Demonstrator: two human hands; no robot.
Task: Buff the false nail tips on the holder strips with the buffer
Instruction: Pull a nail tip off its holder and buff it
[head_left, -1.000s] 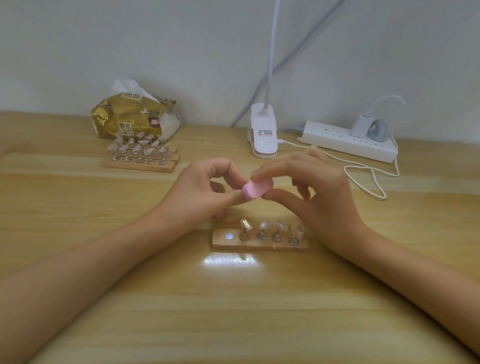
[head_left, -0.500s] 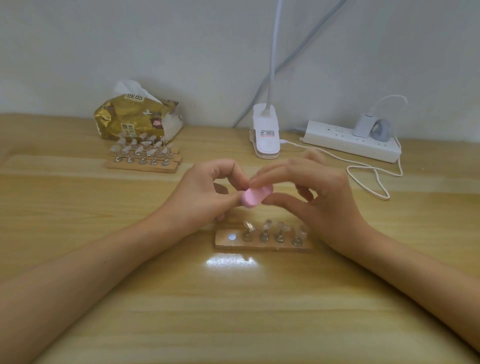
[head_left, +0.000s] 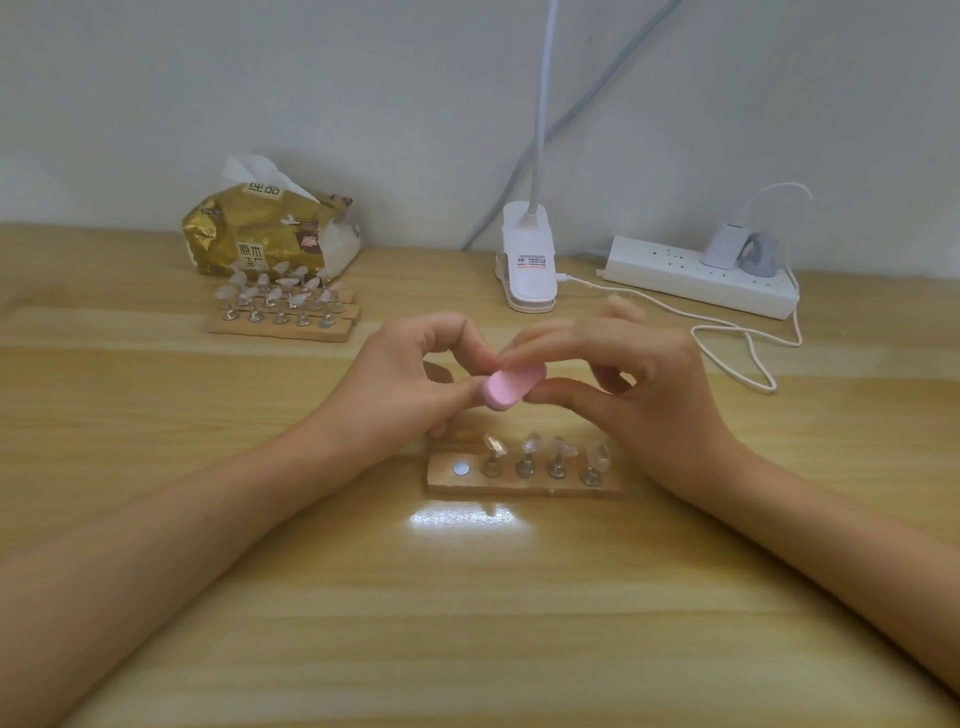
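Observation:
My right hand (head_left: 644, 395) pinches a pink oval buffer (head_left: 514, 387) between forefinger and thumb, just above the near holder strip (head_left: 524, 480). My left hand (head_left: 400, 395) has thumb and forefinger pinched together at the buffer's left end. What they hold is mostly hidden behind the buffer. The near wooden strip carries several clear nail tips (head_left: 530, 447) on metal stands, and its leftmost round magnet (head_left: 460, 468) is bare. More strips with several nail tips (head_left: 283, 306) lie at the back left.
A gold tissue pack (head_left: 265, 234) stands behind the far strips. A white clip lamp base (head_left: 527, 270) sits at the back centre. A white power strip (head_left: 696, 278) with a plug and a looping cable (head_left: 748, 358) lies to the right. The wall is close behind.
The buffer has shifted slightly down and back up against my left fingertips. My right fingers are blurred with motion now. Both hands stay above the near strip.

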